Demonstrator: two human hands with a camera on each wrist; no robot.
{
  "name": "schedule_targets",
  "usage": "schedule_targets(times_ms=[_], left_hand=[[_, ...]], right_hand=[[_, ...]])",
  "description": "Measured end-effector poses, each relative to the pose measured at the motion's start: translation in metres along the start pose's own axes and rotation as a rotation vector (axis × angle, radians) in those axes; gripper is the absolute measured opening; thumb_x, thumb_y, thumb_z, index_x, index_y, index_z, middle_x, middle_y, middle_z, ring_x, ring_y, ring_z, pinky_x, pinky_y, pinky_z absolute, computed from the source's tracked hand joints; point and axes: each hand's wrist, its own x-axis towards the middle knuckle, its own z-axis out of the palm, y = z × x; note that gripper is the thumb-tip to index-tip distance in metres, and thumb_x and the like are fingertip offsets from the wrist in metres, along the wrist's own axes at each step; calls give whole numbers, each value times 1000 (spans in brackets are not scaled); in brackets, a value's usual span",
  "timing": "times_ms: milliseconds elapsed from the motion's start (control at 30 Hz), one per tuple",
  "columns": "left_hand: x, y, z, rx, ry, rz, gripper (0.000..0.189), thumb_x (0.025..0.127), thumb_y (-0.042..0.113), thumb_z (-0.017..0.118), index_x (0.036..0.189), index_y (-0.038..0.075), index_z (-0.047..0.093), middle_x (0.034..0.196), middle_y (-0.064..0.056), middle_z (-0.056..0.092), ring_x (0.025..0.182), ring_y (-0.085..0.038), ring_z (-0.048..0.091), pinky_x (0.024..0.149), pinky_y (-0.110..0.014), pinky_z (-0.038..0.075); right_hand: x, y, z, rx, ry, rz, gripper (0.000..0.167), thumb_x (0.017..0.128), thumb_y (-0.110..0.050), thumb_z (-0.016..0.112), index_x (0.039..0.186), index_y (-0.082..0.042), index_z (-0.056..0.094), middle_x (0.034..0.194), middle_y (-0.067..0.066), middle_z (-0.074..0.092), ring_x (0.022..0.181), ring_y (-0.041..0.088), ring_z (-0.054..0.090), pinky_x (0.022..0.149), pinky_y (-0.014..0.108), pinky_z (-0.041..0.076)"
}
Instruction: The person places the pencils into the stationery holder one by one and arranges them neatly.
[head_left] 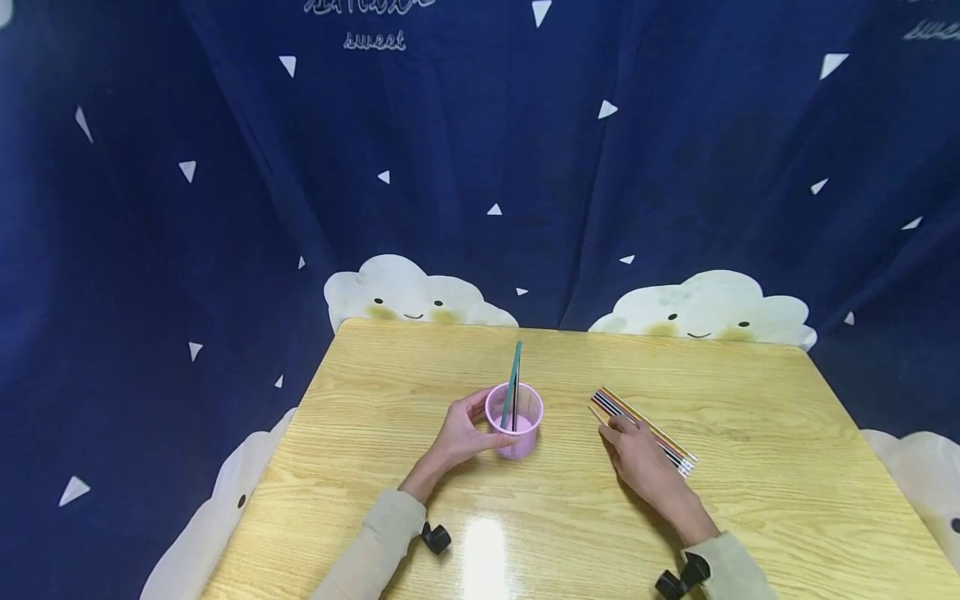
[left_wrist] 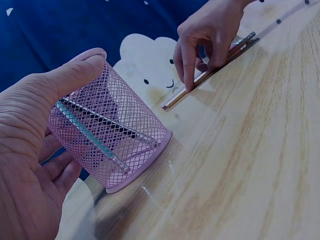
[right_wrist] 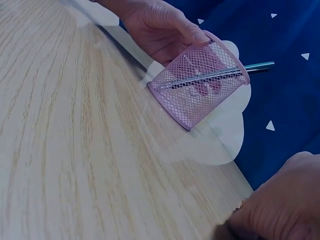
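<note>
While the left hand (head_left: 463,433) clamps a round pink mesh cup (head_left: 527,445), thumb at its rim, green and dark pencils (head_left: 515,367) lean inside; well apart, the right hand (head_left: 643,458) bends onto slim, straight pencils (head_left: 667,444) on the wood-grained desk (head_left: 375,375), whether pinching one I cannot tell.

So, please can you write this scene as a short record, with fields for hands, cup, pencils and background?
Left hand: the hand holds the cup
Right hand: the hand is at the loose pencils; firm grip unclear
Cup: pink mesh, upright
In cup: teal pencil, dark pencil
Loose pencils: side by side on the table, to the cup's right
Background: dark blue cloth, white triangles, smiling clouds
</note>
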Motion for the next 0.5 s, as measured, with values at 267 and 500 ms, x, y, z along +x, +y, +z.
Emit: schedule_targets(times_ms=[267, 500], left_hand=[[0, 0, 0, 6, -2, 22, 83, 73, 8, 93, 148, 4, 56, 139, -15, 66, 126, -31, 65, 111, -44, 52], [0, 0, 0, 6, -5, 21, 83, 72, 7, 92, 148, 5, 57, 140, -13, 67, 127, -29, 65, 111, -42, 52]], right_hand=[[0, 2, 3, -16, 45, -51, 40, 68, 15, 80, 106, 3, 73, 99, 22, 65, 91, 37, 65, 84, 58, 55], [0, 1, 2, 2, 48, -52, 42, 69, 14, 81, 109, 4, 74, 96, 19, 64, 90, 35, 61, 82, 51, 54]])
